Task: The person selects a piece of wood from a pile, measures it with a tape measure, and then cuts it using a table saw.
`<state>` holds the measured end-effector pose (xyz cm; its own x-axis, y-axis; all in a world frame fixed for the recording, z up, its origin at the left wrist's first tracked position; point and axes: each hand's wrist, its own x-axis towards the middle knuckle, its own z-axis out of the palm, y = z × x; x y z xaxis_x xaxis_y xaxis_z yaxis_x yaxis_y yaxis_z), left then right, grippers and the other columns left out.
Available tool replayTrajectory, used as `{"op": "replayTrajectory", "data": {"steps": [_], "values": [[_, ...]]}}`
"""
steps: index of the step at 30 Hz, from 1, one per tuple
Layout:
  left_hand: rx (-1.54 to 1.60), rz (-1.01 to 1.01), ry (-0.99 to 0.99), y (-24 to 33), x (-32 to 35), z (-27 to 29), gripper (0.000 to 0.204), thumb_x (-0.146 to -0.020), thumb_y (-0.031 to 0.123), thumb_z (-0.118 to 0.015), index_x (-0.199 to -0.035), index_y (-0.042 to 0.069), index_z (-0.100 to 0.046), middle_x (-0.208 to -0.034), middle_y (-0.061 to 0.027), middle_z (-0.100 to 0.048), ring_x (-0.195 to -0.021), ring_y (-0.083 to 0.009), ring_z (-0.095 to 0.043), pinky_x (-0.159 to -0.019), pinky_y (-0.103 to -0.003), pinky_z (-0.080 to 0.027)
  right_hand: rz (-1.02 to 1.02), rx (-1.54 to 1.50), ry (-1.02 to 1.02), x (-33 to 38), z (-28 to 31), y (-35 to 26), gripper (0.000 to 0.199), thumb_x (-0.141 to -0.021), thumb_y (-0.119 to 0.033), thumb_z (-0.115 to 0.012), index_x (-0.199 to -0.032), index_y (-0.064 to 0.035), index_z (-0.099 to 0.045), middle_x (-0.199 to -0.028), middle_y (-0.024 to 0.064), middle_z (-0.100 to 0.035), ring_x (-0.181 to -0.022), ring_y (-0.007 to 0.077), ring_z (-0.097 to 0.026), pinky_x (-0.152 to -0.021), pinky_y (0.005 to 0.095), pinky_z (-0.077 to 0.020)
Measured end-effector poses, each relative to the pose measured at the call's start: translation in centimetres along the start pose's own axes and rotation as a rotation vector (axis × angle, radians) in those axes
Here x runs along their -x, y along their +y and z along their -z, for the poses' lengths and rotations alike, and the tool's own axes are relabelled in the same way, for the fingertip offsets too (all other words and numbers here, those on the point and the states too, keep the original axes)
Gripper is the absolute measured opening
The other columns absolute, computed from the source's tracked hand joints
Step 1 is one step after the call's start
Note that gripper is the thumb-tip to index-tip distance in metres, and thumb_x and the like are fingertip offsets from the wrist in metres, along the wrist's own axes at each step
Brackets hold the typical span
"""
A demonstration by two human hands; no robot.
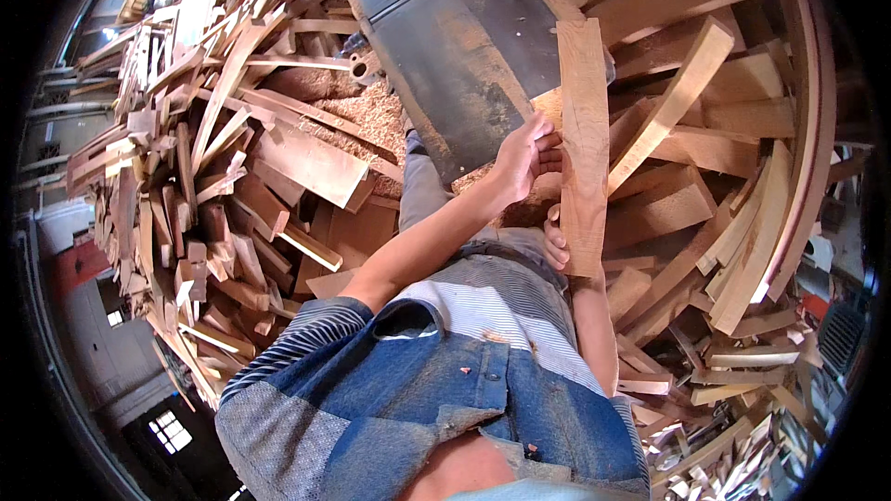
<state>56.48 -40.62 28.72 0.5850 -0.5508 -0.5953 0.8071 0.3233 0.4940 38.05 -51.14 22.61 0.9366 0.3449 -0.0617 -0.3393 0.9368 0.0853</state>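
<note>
A long, flat wooden board (585, 139) stands lengthwise in front of me, its face showing light brown grain. My right hand (557, 243) grips it near the lower end, with fingers wrapped round the left edge; the rest of that hand is behind the board. My left hand (529, 158) is beside the board's left edge, loosely curled with the thumb apart. Its fingertips reach that edge, and I cannot tell whether they press on it. Beyond my hands lies the grey metal table of a woodworking machine (436, 65), dusted with sawdust.
Offcuts (251, 176) are heaped high on the left, around a mound of wood shavings (362, 116). Thick timber pieces (687, 144) crowd the right side, with one pale stick (677, 97) slanting up close to the board. A long curved-looking plank edge (817, 130) bounds the far right.
</note>
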Motion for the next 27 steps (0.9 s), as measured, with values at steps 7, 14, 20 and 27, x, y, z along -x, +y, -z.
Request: {"op": "replayTrajectory", "data": {"steps": [7, 14, 20, 27], "values": [[-1.334, -0.753, 0.129, 1.4, 1.4, 3.0, 0.034, -0.089, 0.003, -0.067, -0.122, 0.009, -0.065, -0.121, -0.0116, -0.067, -0.119, -0.0303, -0.063, -0.102, -0.043, -0.048, -0.071, -0.196, 0.003, -1.2, -2.9, 0.0, 0.059, -0.104, -0.046, -0.047, -0.134, 0.0047, -0.052, -0.081, 0.0122, -0.053, -0.056, 0.0222, -0.053, -0.050, 0.0366, -0.0461], [-1.635, -1.357, -0.267, 2.1, 1.6, 2.3, 0.020, -0.084, 0.010, -0.069, -0.103, 0.008, -0.064, -0.131, -0.0082, -0.063, -0.135, -0.0320, -0.054, -0.110, -0.046, -0.046, -0.054, -0.190, 0.208, -1.0, -6.8, 0.4, 0.058, -0.105, -0.044, -0.047, -0.135, 0.0059, -0.052, -0.080, 0.0109, -0.052, -0.057, 0.0211, -0.054, -0.050, 0.0353, -0.0471], [-1.532, -1.540, -0.241, 3.7, 1.6, 1.1, 0.015, -0.087, 0.011, -0.068, -0.099, 0.006, -0.062, -0.123, -0.0098, -0.064, -0.127, -0.0310, -0.059, -0.109, -0.045, -0.048, -0.116, -0.073, 0.091, -2.0, -7.9, -0.9, 0.050, -0.106, -0.034, -0.044, -0.137, 0.0056, -0.045, -0.082, 0.0116, -0.050, -0.064, 0.0248, -0.056, -0.054, 0.0397, -0.0482], [-1.256, -1.318, -0.143, 4.9, 1.3, 0.2, 0.019, -0.092, 0.016, -0.070, -0.104, 0.002, -0.065, -0.112, -0.0130, -0.070, -0.110, -0.0339, -0.068, -0.094, -0.039, -0.055, 0.033, 0.648, 0.503, -4.7, -12.9, 1.0, 0.048, -0.104, -0.042, -0.058, -0.132, -0.0031, -0.058, -0.097, 0.0096, -0.067, -0.077, 0.0153, -0.058, -0.063, 0.0264, -0.0488]]}}
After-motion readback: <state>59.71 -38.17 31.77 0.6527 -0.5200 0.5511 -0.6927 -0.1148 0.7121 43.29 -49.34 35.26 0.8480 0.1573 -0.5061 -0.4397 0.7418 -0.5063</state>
